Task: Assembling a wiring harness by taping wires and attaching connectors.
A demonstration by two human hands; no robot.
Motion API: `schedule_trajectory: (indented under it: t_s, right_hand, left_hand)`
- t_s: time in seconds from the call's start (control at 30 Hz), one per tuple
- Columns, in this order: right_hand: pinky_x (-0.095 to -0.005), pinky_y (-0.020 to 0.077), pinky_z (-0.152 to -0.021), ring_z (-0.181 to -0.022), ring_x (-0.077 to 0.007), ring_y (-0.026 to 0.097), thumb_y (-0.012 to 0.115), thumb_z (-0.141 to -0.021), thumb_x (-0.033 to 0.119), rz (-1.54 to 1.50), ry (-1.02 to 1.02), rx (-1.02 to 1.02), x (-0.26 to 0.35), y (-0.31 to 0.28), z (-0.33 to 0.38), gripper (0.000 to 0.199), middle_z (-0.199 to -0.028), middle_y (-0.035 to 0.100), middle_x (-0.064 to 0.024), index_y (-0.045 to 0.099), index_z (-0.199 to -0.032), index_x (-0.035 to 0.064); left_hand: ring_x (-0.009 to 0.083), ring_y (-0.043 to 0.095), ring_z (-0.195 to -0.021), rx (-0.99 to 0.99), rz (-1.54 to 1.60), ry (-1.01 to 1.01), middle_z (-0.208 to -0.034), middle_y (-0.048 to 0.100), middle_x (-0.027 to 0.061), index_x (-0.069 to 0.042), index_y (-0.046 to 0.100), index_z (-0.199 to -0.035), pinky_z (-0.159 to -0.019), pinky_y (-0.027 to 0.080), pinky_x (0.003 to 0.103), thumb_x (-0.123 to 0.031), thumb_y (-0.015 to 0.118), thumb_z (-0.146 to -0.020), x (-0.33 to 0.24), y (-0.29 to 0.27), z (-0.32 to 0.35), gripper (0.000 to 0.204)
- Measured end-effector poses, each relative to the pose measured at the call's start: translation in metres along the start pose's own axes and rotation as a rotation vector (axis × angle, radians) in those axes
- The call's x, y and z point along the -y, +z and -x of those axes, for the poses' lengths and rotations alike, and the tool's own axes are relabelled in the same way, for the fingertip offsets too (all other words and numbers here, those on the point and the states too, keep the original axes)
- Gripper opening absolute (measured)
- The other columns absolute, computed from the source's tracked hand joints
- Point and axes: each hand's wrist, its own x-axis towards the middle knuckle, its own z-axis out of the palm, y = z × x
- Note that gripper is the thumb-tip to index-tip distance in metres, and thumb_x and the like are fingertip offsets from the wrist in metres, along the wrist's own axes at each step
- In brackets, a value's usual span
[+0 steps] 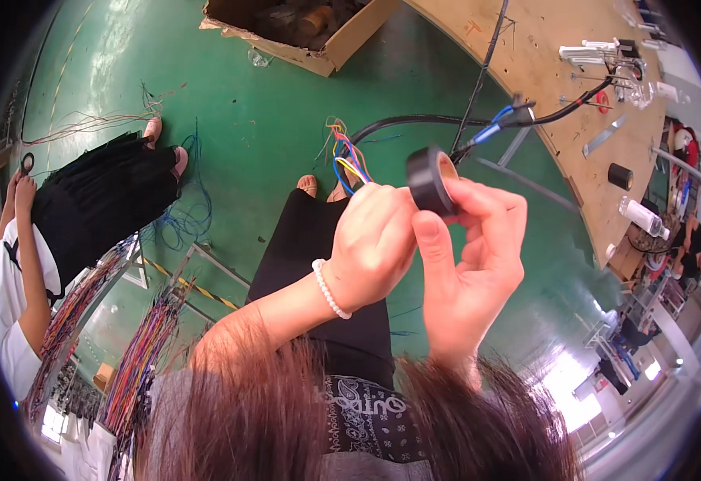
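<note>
My right hand [469, 255] holds a roll of black tape [430, 178] between thumb and fingers, raised in front of me. My left hand [373, 244], with a white bead bracelet on the wrist, is closed around a bundle of coloured wires [344, 157] that sticks out above the fist, right beside the tape roll. A thick black cable [414, 120] runs from the wire bundle to the right onto the wooden board [527, 64], where blue tape wraps a branch.
Another person in a black skirt and white top [86, 208] stands at the left by racks of coloured wires [138, 361]. A cardboard box [302, 32] sits on the green floor. A second black tape roll [620, 175] and tools lie on the board.
</note>
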Motion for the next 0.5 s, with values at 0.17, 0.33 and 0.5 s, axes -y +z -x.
schedule_trajectory:
  t_s: [0.17, 0.33, 0.5]
  right_hand:
    - [-0.0309, 0.0513, -0.082, -0.090, -0.0208, 0.063, 0.061, -0.093, 0.004, 0.269, -0.262, 0.173, 0.010, 0.013, -0.020, 0.020, -0.098, 0.062, -0.0119, 0.069, -0.110, -0.0004]
    - [-0.0238, 0.0466, -0.059, -0.068, -0.0112, 0.054, 0.047, -0.102, 0.015, -0.097, 0.022, -0.284, -0.025, 0.000, -0.013, 0.024, -0.083, 0.058, -0.0044, 0.055, -0.114, -0.0037]
    - [-0.0202, 0.0350, -0.043, -0.056, -0.0062, 0.050, 0.061, -0.098, 0.020, -0.382, 0.423, 0.209, -0.051, 0.000, -0.067, 0.017, -0.076, 0.057, -0.0002, 0.058, -0.102, 0.0031]
  left_hand:
    - [0.0287, 0.056, -0.065, -0.043, 0.055, 0.047, -0.077, 0.058, 0.0138, 0.003, 0.057, -0.088, -0.058, 0.043, 0.039, 0.001, 0.068, -0.071, 0.008, -0.001, 0.002, 0.021]
    - [0.0155, 0.059, -0.053, -0.041, 0.100, -0.287, -0.068, 0.062, 0.0082, 0.000, 0.062, -0.094, -0.051, 0.047, 0.028, -0.002, 0.074, -0.084, -0.007, -0.009, -0.014, 0.015]
    - [0.0191, 0.058, -0.049, -0.059, 0.208, -0.414, -0.061, 0.058, 0.0097, -0.001, 0.058, -0.087, -0.047, 0.044, 0.030, -0.003, 0.069, -0.086, -0.002, 0.000, -0.018, 0.012]
